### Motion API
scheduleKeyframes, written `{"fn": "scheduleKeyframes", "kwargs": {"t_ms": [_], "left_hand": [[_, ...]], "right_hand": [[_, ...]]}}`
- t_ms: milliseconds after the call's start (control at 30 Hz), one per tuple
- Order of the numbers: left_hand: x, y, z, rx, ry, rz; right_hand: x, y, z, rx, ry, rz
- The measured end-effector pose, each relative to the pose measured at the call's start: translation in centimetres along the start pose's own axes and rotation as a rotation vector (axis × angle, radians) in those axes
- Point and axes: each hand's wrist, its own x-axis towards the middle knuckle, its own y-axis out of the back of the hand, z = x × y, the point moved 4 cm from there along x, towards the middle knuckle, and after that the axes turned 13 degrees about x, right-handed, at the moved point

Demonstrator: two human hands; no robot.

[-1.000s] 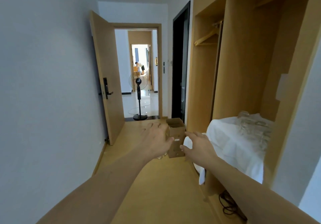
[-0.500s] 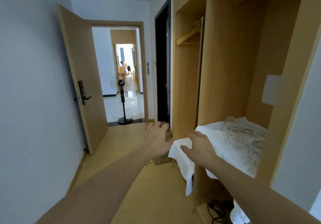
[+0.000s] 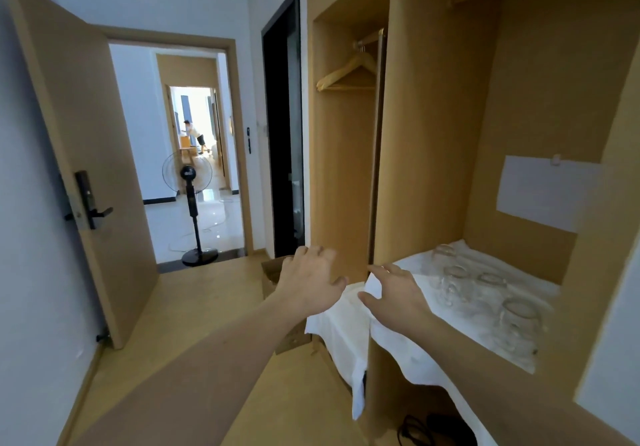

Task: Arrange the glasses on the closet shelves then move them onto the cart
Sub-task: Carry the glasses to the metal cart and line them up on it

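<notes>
Several clear glasses [image 3: 485,289] stand in a loose group on a closet shelf covered with a white cloth [image 3: 408,348], at the right. My right hand [image 3: 394,289] hovers over the cloth's left corner with fingers spread, holding nothing, left of the glasses. My left hand [image 3: 311,283] is in the air beside it, fingers spread and empty, in front of an open cardboard box [image 3: 273,279] on the floor. No cart is in view.
The wooden closet [image 3: 408,134] has a narrow hanging bay with a wooden hanger [image 3: 349,71]. An open door [image 3: 79,154] stands at the left; a black standing fan [image 3: 194,203] is in the doorway. A dark cable [image 3: 422,428] lies under the shelf. A person is far down the hall.
My view has turned right toward the closet shelf. Both hands have moved away from the cardboard box toward the cloth-covered shelf, the right one now over its corner.
</notes>
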Motion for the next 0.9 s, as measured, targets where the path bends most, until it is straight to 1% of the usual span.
{"fn": "scheduleKeyframes", "kwargs": {"t_ms": [267,500,700,900], "left_hand": [[8.1,-2.0,-3.4,-0.034,-0.147,0.028],[13.3,-4.5,-5.0,-0.054,-0.255,-0.010],[16.8,-5.7,-3.7,-0.093,-0.334,-0.006],[20.6,-7.6,-0.1,-0.116,-0.413,-0.009]], "right_hand": [[6.5,-1.6,-1.4,-0.013,-0.100,0.079],[10.1,-2.6,-1.1,-0.051,-0.229,0.113],[11.9,-2.1,1.3,-0.079,-0.305,0.143],[14.0,-1.1,6.1,-0.062,-0.378,0.168]]}}
